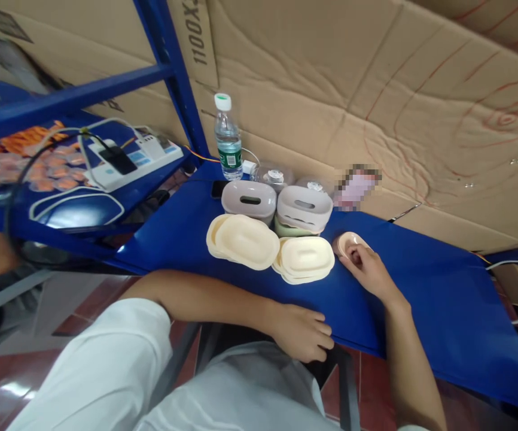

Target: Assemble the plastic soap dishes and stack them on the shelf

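Note:
My right hand (365, 267) reaches to a small pinkish oval dish (351, 240) on the blue table; its fingers dip into the dish, and what they hold, if anything, is hidden. My left hand (302, 333) rests at the table's front edge with its fingers bent down, their tips hard to make out. Left of the dish lie two stacks of cream oval lids, a left stack (247, 241) and a right stack (307, 258). Behind them stand two greyish oval containers with slotted tops, one left (249, 200) and one right (304, 208).
A water bottle (229, 140) stands at the back beside a white plug and a dark phone (217, 189). Clear round containers sit behind the grey ones. A cardboard wall (313, 78) borders the table (438, 287). At left, a shelf holds a power strip and orange packets.

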A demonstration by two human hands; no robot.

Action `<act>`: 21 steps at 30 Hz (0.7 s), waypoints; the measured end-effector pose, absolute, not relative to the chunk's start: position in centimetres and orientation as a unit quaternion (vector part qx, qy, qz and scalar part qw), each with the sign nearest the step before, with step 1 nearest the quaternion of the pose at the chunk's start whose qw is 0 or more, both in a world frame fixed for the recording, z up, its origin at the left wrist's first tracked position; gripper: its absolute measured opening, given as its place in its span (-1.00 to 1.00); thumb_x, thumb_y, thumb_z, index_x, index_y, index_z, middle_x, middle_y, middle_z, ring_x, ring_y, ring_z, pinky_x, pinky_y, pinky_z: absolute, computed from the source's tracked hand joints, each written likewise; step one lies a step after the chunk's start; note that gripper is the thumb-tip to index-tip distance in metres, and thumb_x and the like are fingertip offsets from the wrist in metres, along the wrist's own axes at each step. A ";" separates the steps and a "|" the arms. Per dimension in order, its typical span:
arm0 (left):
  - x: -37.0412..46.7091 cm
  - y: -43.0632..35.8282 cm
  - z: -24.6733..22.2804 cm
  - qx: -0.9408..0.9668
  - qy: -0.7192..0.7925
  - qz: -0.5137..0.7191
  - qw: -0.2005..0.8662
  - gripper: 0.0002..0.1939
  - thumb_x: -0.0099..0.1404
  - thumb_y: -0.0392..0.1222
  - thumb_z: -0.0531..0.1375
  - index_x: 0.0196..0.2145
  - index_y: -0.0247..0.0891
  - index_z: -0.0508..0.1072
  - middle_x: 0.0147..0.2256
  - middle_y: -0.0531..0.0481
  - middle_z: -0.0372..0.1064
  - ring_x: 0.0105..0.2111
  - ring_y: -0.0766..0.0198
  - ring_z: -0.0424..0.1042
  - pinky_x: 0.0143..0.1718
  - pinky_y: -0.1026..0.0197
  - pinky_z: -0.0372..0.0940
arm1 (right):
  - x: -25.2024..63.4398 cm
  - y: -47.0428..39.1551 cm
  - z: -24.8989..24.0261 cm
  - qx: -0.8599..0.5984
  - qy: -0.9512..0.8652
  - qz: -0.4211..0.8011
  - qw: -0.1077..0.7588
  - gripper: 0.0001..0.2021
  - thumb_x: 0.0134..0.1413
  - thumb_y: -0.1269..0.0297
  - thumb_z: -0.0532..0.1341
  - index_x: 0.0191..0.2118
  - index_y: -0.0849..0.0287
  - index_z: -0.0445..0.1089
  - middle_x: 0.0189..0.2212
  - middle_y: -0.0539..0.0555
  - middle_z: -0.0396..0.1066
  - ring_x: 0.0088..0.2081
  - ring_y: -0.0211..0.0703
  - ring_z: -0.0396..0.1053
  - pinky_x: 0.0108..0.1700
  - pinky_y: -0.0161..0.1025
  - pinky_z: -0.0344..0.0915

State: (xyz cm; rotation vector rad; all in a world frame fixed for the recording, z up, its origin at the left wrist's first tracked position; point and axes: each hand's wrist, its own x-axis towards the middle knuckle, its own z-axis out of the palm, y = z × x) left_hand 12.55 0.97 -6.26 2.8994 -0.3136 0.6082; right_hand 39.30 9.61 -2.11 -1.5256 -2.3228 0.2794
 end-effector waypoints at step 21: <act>12.4 1.1 -6.3 0.970 -0.110 0.199 0.088 -0.92 0.35 -0.20 0.33 -0.34 -0.15 0.58 -0.26 -0.10 0.42 -0.21 0.13 0.42 -0.23 0.08 0.22 | 39.0 7.6 -1.6 -0.706 -0.665 -0.202 0.133 -0.54 0.47 -0.07 0.12 0.16 0.17 0.52 0.11 0.39 0.54 0.04 0.32 0.47 0.23 0.43 0.06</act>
